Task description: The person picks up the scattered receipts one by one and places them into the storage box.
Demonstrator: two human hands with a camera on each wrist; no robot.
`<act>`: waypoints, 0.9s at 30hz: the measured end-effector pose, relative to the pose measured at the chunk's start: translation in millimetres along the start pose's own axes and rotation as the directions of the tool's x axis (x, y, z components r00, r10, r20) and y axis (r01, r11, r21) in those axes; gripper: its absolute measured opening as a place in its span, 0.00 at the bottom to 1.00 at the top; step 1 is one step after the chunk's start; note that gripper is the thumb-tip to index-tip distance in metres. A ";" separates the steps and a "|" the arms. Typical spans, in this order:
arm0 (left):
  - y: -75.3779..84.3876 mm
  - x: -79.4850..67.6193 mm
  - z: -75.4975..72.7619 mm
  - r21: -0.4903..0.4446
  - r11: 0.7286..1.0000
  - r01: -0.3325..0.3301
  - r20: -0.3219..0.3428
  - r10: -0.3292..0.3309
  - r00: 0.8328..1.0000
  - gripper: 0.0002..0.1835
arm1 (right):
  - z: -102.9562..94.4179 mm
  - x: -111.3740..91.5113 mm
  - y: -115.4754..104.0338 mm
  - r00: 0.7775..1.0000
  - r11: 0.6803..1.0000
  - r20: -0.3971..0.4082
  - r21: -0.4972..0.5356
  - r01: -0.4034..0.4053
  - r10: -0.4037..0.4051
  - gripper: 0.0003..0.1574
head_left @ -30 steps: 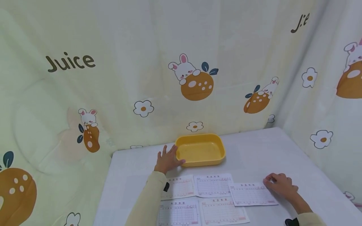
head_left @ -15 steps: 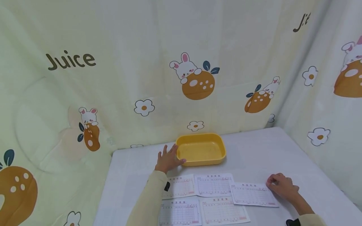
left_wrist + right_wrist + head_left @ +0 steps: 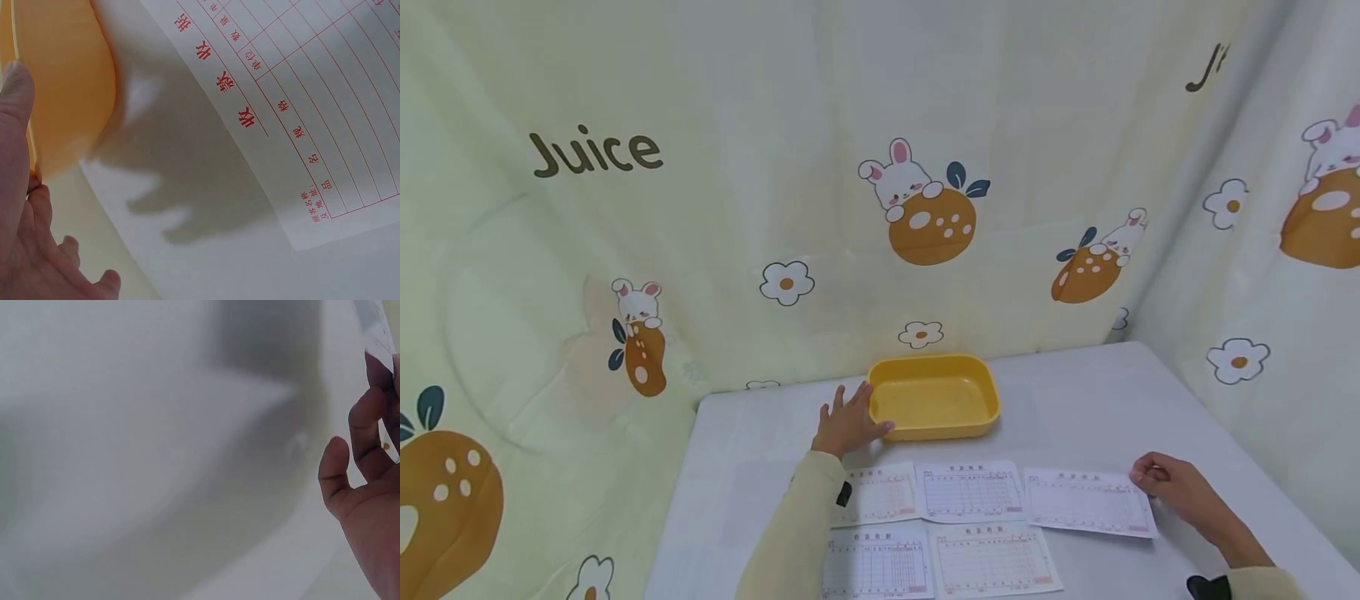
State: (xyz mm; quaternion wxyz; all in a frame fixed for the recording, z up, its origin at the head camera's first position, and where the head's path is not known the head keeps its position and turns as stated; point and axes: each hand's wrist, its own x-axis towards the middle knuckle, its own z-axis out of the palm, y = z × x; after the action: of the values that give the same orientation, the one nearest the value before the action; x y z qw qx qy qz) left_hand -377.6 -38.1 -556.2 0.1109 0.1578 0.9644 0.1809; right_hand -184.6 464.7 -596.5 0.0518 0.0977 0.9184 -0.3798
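My left hand rests against the left end of a yellow plastic tray, its fingers spread. In the left wrist view, the thumb lies at the tray's rim and a fingertip touches it farther along. My right hand pinches the right edge of a printed receipt form, between thumb and forefinger. The right wrist view shows only a corner of this paper, with the other fingers loosely bent. The form's left edge lies beside another receipt form.
Three more receipt forms lie on the white table: a red-printed one partly behind the left sleeve, a purple-printed one and another red-printed one. A cartoon-printed curtain hangs behind and at both sides.
My right hand has moved right and slightly away from me, drawing the pinched receipt form with it, off the red-printed form it overlapped. My left hand has stayed at the tray.
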 end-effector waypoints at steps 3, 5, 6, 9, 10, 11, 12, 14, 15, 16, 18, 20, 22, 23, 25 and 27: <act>-0.5 0.0 -0.2 -0.004 1.000 -0.003 -0.008 0.003 1.000 0.50 | -11.8 2.2 -4.1 1.000 1.000 0.017 -0.007 0.003 -0.003 0.13; -0.4 -0.3 -0.2 -0.014 1.000 -0.003 -0.012 0.003 1.000 0.50 | -18.6 4.0 -8.0 1.000 1.000 0.027 -0.005 0.010 -0.010 0.13; -0.1 -0.7 -0.4 -0.018 1.000 -0.003 -0.013 0.003 1.000 0.49 | -21.6 5.0 -9.9 0.999 1.000 0.033 -0.005 0.012 -0.012 0.14; 1.3 -1.7 -1.4 -0.039 0.999 -0.004 -0.018 0.003 1.000 0.49 | -29.7 8.9 -16.8 0.999 1.000 0.041 -0.002 0.025 -0.025 0.16; 1.8 -2.0 -1.7 -0.044 0.999 -0.003 -0.018 0.003 1.000 0.49 | -32.4 10.6 -19.3 0.998 0.999 0.044 0.000 0.033 -0.033 0.16; 2.4 -2.2 -2.2 -0.049 0.999 -0.002 -0.019 0.001 1.000 0.49 | -34.6 12.2 -22.1 0.998 0.999 0.047 0.003 0.037 -0.037 0.17; 2.9 -2.4 -2.5 -0.051 0.999 0.000 -0.020 -0.001 1.000 0.49 | -36.8 13.9 -24.8 0.998 0.999 0.049 0.003 0.043 -0.043 0.18; 3.5 -2.1 -3.4 -0.046 0.999 0.006 -0.016 -0.007 1.000 0.49 | -39.6 17.1 -30.2 0.997 0.998 0.050 0.004 0.060 -0.060 0.18; 3.5 -1.6 -3.7 -0.039 0.999 0.012 -0.012 -0.012 1.000 0.49 | -40.9 18.9 -33.0 0.997 0.998 0.049 0.003 0.067 -0.067 0.19; 3.2 -1.5 -4.3 -0.041 0.999 0.015 -0.013 -0.016 1.000 0.49 | -42.1 21.8 -36.9 0.996 0.997 0.046 0.003 0.073 -0.073 0.18; 2.4 -0.6 -5.0 -0.035 0.999 0.023 -0.012 -0.024 1.000 0.49 | -43.9 28.0 -44.4 0.994 0.995 0.044 0.004 0.098 -0.098 0.18; 1.3 1.1 -4.9 -0.025 0.999 0.029 -0.009 -0.030 1.000 0.49 | -44.2 33.9 -52.7 0.992 0.993 0.038 0.007 0.116 -0.116 0.19; 0.8 2.5 -3.9 -0.031 0.999 0.025 -0.016 -0.025 1.000 0.49 | -43.7 39.4 -61.7 0.990 0.990 0.038 0.019 0.137 -0.137 0.18; 0.5 3.4 -3.2 -0.029 0.999 0.025 -0.016 -0.025 1.000 0.49 | -42.7 42.1 -66.5 0.989 0.990 0.038 0.022 0.142 -0.143 0.18; 0.3 5.0 -1.5 -0.023 0.999 0.025 -0.012 -0.025 1.000 0.49 | -40.0 47.6 -76.2 0.987 0.987 0.040 0.025 0.156 -0.157 0.17; 0.1 6.3 0.2 -0.009 1.000 0.025 -0.007 -0.026 1.000 0.49 | -36.7 54.3 -86.8 0.982 0.983 0.045 0.033 0.180 -0.181 0.16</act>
State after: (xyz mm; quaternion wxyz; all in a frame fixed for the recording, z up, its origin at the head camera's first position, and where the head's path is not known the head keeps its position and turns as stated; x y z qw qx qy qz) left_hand -383.3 -35.8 -557.3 0.1106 0.1443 0.9658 0.1846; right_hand -257.4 438.2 -520.1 0.0376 0.0058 0.9164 -0.3984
